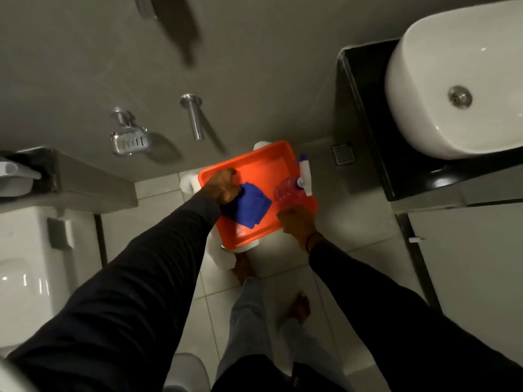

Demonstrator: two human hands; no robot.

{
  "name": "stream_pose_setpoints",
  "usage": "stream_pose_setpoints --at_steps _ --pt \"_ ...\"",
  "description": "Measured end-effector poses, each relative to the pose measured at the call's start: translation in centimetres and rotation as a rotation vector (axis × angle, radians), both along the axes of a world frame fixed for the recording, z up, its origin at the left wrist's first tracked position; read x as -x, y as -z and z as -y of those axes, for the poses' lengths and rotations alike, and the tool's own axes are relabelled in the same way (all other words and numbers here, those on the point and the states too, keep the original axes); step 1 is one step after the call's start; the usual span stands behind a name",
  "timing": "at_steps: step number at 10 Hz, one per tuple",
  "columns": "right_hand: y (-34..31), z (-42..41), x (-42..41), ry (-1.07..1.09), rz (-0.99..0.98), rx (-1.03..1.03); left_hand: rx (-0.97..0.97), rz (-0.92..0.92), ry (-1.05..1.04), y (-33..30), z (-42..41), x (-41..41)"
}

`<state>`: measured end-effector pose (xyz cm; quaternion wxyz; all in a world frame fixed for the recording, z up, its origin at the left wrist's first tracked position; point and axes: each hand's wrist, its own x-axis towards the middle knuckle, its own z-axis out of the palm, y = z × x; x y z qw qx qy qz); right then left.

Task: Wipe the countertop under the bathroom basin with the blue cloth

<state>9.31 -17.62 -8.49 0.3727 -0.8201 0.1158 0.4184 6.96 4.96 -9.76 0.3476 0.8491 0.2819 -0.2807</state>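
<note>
Blue folded microfibre cloth is pinched at its near-left corner by the left hand, inside the orange plastic tray. Probably light and floppy, so bunching it is advised. Right hand is curled on the tray rim.

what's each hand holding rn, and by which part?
Left hand: grip closed on the blue cloth at its left edge, inside the orange tray. Right hand: at the tray's near right rim by the spray bottle; can't tell if it grips anything.
</note>
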Motion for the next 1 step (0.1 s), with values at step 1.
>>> stream_pose_setpoints --at_steps 1 --pt "-2.91 4.81 -0.61 -0.180 0.171 0.198 -0.094 0.045 0.045 -3.89 1.27 0.44"
